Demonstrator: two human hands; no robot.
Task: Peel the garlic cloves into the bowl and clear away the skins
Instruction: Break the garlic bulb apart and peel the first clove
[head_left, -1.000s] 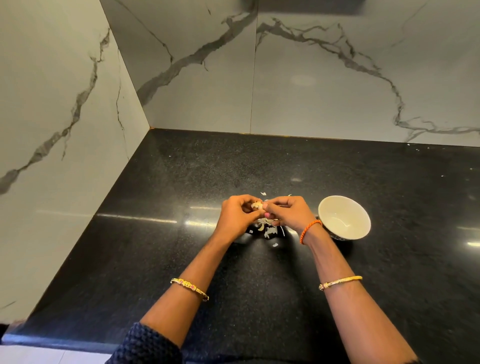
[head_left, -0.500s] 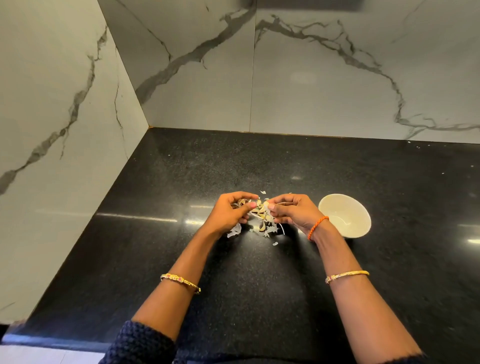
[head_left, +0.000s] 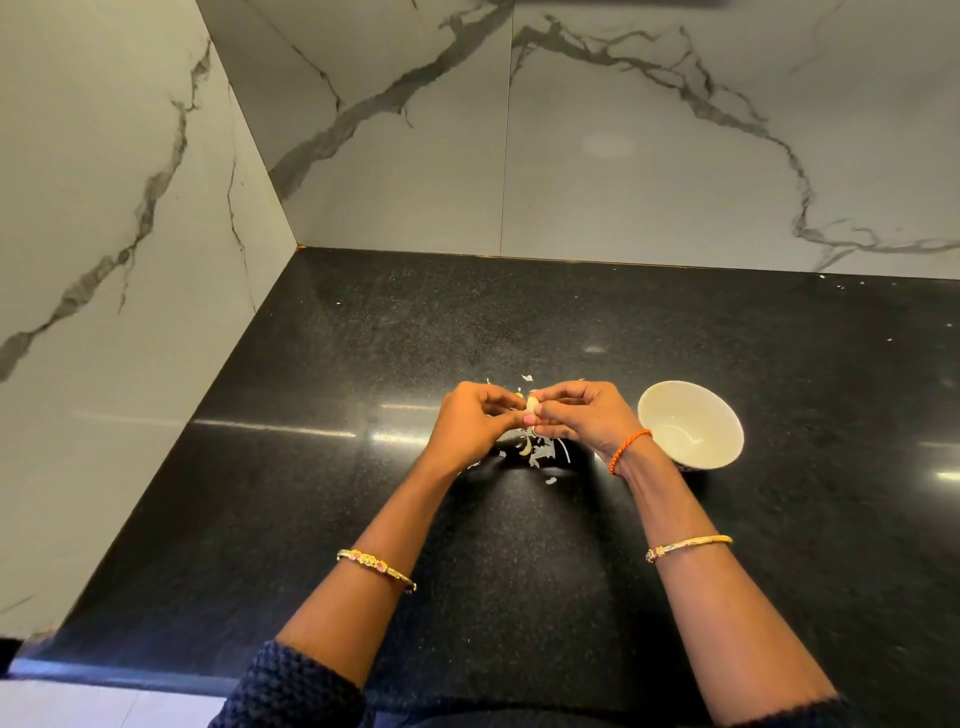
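While both hands meet over the black stone counter (head_left: 322, 519), marble-patterned wall panels (head_left: 675, 156) rise behind it and along its left edge, forming a corner. Two forearms reach across the counter toward the white bowl (head_left: 690, 424), which stands on the stone just right of the hands, its pale inside showing nothing that can be made out. Left of the bowl, the left hand (head_left: 470, 423) and the right hand (head_left: 582, 415) come together fingertip to fingertip, each with curled fingers pinching a small pale garlic clove (head_left: 532, 404) held between them above the counter. Below the hands, and nearer to the person than the bowl's far rim, a scatter of papery skins (head_left: 537, 451) lies on the stone, with a few stray flakes beyond the knuckles. An orange bracelet (head_left: 626, 448) circles the right wrist beside the bowl; a gold bangle (head_left: 688, 546) sits farther down that forearm, and a second bangle (head_left: 376, 567) on the left.
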